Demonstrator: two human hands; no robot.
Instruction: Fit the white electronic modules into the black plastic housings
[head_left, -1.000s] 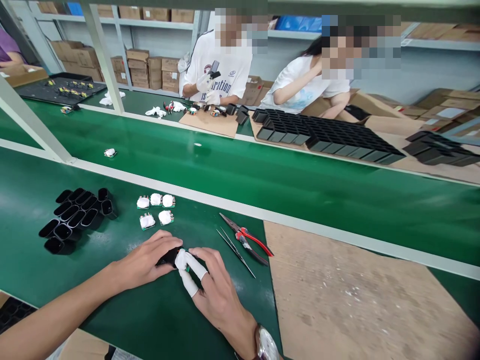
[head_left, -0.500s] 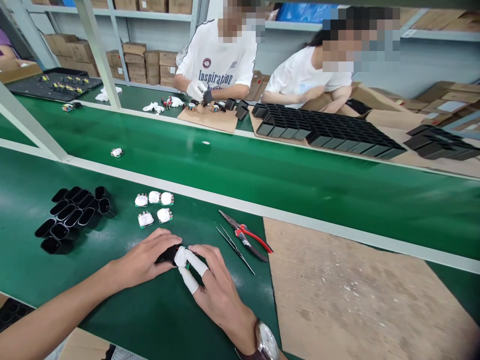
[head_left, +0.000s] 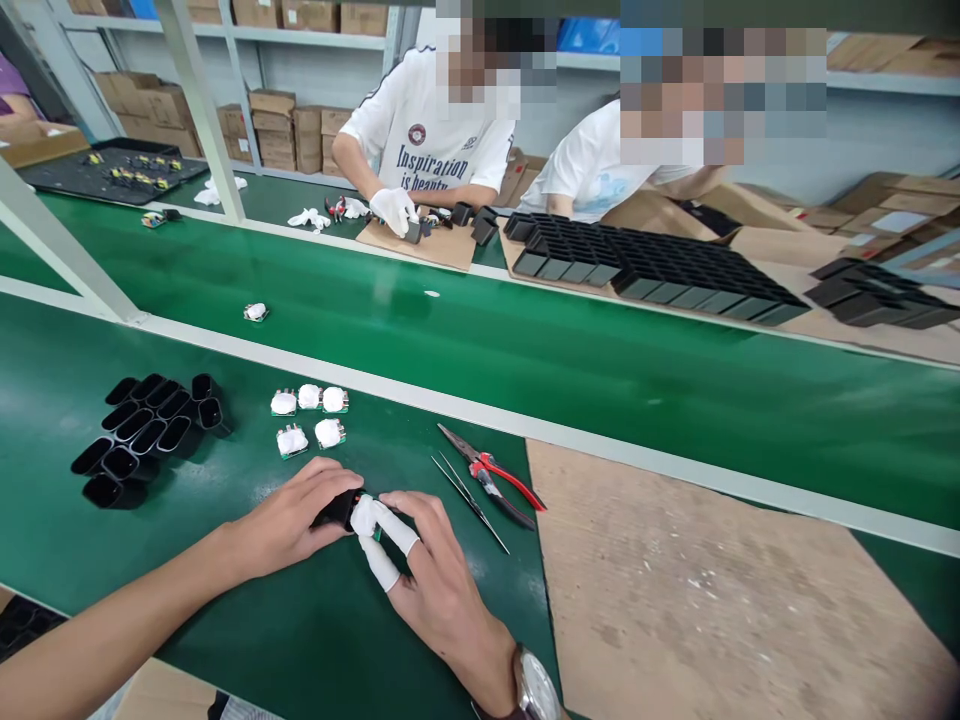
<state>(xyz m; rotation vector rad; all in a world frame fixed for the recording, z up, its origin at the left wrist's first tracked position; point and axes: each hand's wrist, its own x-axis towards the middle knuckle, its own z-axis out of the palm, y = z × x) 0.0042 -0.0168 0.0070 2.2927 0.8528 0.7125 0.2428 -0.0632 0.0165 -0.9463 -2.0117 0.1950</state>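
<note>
My left hand (head_left: 304, 510) is closed around a black plastic housing (head_left: 339, 511), its open end turned to the right. With finger cots on two fingers, my right hand (head_left: 424, 560) pinches a small circuit board (head_left: 366, 516) topped with a white pad, held at the mouth of the housing. Part of the board is hidden by the fingers. Beyond my hands lie several more circuit boards (head_left: 292, 440) with white pads. To the left stands a cluster of black housings (head_left: 136, 430), open ends up. Tweezers (head_left: 471, 505) and red-handled pliers (head_left: 491, 475) rest right of my hands.
A worn cardboard sheet (head_left: 720, 600) covers the right of the bench. Past a pale rail (head_left: 360, 378) runs a green conveyor belt (head_left: 525, 330) carrying a padded board (head_left: 256, 312). Across it, two people work beside rows of black housings (head_left: 675, 275).
The padded board on the belt has shifted to the right. Across the belt, one co-worker's gloved hand and the other's arm have moved. My hands stay almost where they were.
</note>
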